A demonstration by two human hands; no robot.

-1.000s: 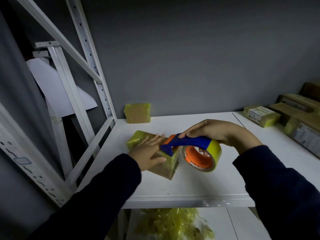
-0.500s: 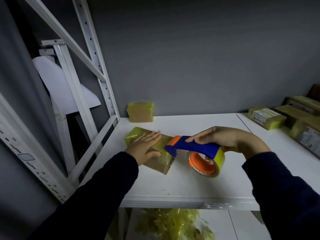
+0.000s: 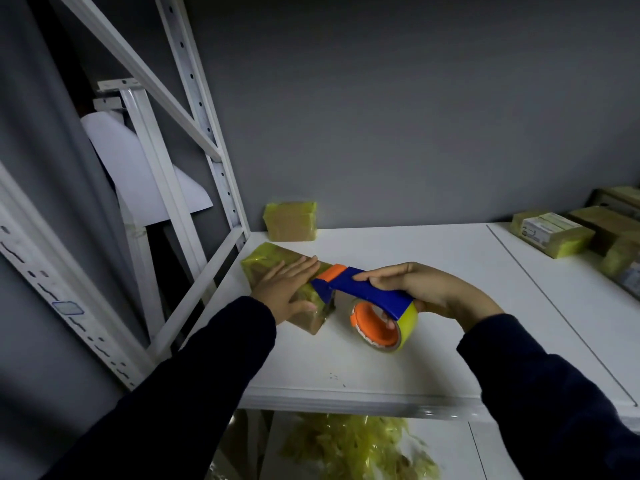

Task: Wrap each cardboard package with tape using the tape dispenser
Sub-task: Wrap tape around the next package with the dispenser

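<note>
One cardboard package (image 3: 268, 263), sheathed in yellow tape, is being pressed onto the white shelf (image 3: 433, 358) near its left edge by the left hand (image 3: 282, 289). The fingers (image 3: 301, 268) are being held straight and side by side across the package's top, with the thumb being laid along its near side. One tape dispenser (image 3: 367, 294), blue-handled and orange-nosed, is being gripped by the right hand (image 3: 429, 289), whose fingers are being curled tight round the handle. The orange nose is being rested on the right end of the package, just beside the left fingertips; whether it is touching them cannot be told. One roll of yellow tape (image 3: 408, 323) is being carried beneath the handle on an orange hub, to the right of the package and close to the shelf.

A second package (image 3: 291, 221), also taped in yellow, is being stood against the grey wall at the shelf's back edge, well apart from both hands. At least four more packages (image 3: 550, 233) are being kept in the back right corner; some are being cut off by the picture's edge, so the exact count cannot be told. One heap of crumpled yellow tape (image 3: 356, 445) is lying on the lower shelf, under the front edge. The left side is being framed by white steel uprights (image 3: 204, 116).
</note>
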